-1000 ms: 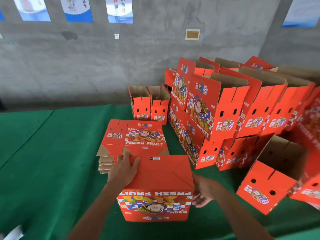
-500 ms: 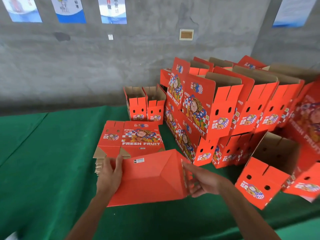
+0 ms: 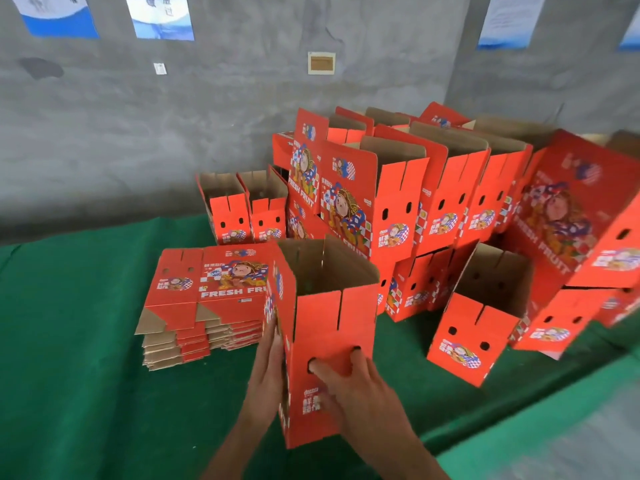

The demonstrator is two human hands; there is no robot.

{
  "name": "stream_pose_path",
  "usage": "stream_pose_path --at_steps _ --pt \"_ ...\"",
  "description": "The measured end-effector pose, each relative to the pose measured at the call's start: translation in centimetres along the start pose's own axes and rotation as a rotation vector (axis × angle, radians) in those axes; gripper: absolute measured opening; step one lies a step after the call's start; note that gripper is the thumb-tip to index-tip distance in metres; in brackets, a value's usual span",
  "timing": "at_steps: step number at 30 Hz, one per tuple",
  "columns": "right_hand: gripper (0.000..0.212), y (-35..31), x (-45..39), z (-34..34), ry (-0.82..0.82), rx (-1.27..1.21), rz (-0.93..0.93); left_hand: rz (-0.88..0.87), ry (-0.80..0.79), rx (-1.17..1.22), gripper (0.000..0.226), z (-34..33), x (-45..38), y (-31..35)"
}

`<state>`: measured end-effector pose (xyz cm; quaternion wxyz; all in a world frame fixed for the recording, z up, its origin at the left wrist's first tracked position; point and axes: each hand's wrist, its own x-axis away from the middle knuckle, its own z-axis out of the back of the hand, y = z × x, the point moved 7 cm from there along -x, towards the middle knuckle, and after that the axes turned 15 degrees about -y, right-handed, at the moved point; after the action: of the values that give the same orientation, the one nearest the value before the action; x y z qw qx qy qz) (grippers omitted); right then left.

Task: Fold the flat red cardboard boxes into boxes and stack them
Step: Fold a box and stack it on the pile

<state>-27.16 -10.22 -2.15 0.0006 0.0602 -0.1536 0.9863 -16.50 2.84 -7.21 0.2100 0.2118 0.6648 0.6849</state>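
Head view: on the green cloth point(image 3: 86, 393) a pile of flat red boxes point(image 3: 204, 306) lies at the left, and just right of it stands the folded box point(image 3: 329, 341), upright with its open top up, between the two hands. The left hand point(image 3: 268, 372) lies flat, fingers straight, against the box's left wall, while the right hand point(image 3: 353, 386) lies on the near end face with two fingertips hooked into its holes; farther right rise the stacked boxes point(image 3: 433, 202). Half a second ago the box was tipped over, its folded bottom facing the camera; now it stands upright.
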Motion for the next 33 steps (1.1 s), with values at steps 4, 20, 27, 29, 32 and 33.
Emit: stream_pose_path --at_steps 4,20,27,29,32,33 --pt "0.054 -0.1 2.5 4.3 0.257 0.135 0.006 -0.16 -0.047 -0.021 0.062 -2.7 -0.7 4.9" --pt "0.055 4.9 12.5 24.4 0.873 0.398 -0.345 -0.625 -0.294 0.019 0.062 -18.5 -10.6 27.4" --pt "0.058 14.7 10.6 24.1 0.784 0.472 -0.573 -0.496 -0.46 0.057 0.042 -28.0 -18.0 24.5" --pt "0.059 17.4 9.8 23.0 0.739 0.465 -0.588 -0.407 -0.481 0.084 0.052 -30.0 -20.1 21.8" --pt "0.061 20.9 8.7 21.3 0.689 0.42 -0.601 -0.366 -0.484 0.086 0.047 -32.2 -22.3 18.9" --pt "0.061 21.9 8.3 20.8 0.672 0.402 -0.613 -0.349 -0.478 0.085 0.044 -32.7 -22.8 18.3"
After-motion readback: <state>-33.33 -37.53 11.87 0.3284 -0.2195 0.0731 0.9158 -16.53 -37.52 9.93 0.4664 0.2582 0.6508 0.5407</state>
